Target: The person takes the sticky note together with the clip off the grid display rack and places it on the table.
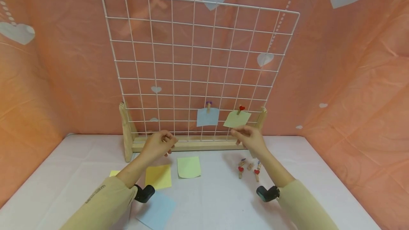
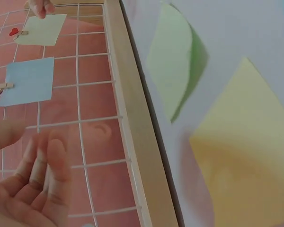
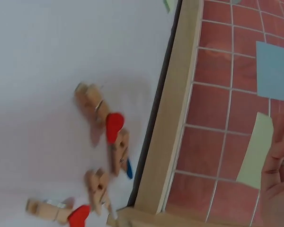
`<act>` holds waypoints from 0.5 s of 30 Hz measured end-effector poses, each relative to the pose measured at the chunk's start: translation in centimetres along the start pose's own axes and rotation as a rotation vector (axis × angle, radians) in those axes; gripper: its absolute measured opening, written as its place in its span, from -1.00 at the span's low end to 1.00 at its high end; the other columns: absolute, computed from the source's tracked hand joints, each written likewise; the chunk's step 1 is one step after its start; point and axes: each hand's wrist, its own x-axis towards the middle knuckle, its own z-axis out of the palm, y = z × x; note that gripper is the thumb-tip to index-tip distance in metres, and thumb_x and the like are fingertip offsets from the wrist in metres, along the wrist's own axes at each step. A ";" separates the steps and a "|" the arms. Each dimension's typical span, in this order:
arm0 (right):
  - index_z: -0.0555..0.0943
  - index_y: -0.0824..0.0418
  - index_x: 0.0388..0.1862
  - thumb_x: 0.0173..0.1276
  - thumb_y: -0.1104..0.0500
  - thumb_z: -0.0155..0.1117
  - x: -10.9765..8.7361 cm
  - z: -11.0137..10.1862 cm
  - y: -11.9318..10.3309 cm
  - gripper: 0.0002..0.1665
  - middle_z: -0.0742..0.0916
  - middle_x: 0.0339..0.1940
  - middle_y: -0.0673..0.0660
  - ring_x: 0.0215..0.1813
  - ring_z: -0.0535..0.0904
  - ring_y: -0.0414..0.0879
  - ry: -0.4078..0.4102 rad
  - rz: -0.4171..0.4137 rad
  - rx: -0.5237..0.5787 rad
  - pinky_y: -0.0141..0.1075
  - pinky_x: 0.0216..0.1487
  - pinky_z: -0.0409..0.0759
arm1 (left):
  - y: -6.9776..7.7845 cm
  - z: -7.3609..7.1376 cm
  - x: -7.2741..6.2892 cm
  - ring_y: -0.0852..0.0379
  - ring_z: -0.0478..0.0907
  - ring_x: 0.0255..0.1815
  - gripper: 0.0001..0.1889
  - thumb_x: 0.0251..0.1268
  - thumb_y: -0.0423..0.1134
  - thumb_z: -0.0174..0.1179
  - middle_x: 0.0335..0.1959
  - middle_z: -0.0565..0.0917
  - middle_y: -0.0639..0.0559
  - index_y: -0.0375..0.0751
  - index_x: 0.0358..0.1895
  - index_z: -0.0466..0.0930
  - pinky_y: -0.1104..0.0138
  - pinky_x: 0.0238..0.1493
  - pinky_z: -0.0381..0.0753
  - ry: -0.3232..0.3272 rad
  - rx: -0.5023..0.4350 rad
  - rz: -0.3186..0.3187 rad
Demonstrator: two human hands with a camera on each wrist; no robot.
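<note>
My left hand (image 1: 160,142) hovers before the lower left of the white wire grid (image 1: 191,65), fingers loosely curled with nothing in them. The left wrist view shows its palm and bent fingers (image 2: 47,175). My right hand (image 1: 250,138) is at the lower edge of a pale green note (image 1: 237,119), fingers loosely bent and the fingertips right by the paper. A clothespin with a red heart (image 1: 241,108) fastens that tilted note to the grid. To its left hangs a light blue note (image 1: 207,117) under a clothespin with a purple top (image 1: 209,105).
Several small clothespins (image 3: 97,101), some with red hearts, lie on the white table (image 1: 220,194) below my right forearm. Near my left forearm lie a green note (image 1: 189,167), a yellow note (image 1: 158,176) and a blue note (image 1: 157,208). A wooden stand (image 1: 191,145) supports the grid.
</note>
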 end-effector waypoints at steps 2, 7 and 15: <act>0.63 0.38 -0.05 0.38 0.15 0.23 0.2 0.3 -0.3 -0.68 0.73 -0.33 0.13 -0.47 0.60 -0.07 0.021 -0.020 0.025 -0.41 -0.57 0.44 | 0.3 0.3 0.4 -0.07 0.63 -0.47 -0.78 0.36 -0.18 0.16 -0.39 0.65 -0.22 -0.32 -0.21 0.55 0.31 -0.45 0.64 0.042 -0.019 0.000; 0.65 0.31 -0.04 0.33 0.07 0.29 1.5 1.1 0.0 -0.64 0.72 -0.21 0.30 -0.53 0.59 -0.24 0.080 -0.035 0.081 -0.46 -0.58 0.42 | 1.1 1.1 1.5 -0.12 0.66 -0.35 -0.77 0.34 -0.19 0.19 -0.33 0.67 -0.21 -0.32 -0.15 0.59 0.40 -0.46 0.58 0.149 -0.052 0.051; 0.63 0.33 0.02 0.33 0.09 0.30 2.4 2.0 -1.4 -0.61 0.72 -0.05 0.25 -0.48 0.63 -0.33 0.116 -0.023 0.131 -0.48 -0.42 0.63 | 2.3 2.1 2.6 -0.08 0.65 -0.19 -0.77 0.31 -0.20 0.21 -0.22 0.70 -0.20 -0.29 -0.10 0.62 0.24 -0.23 0.63 0.238 -0.077 0.109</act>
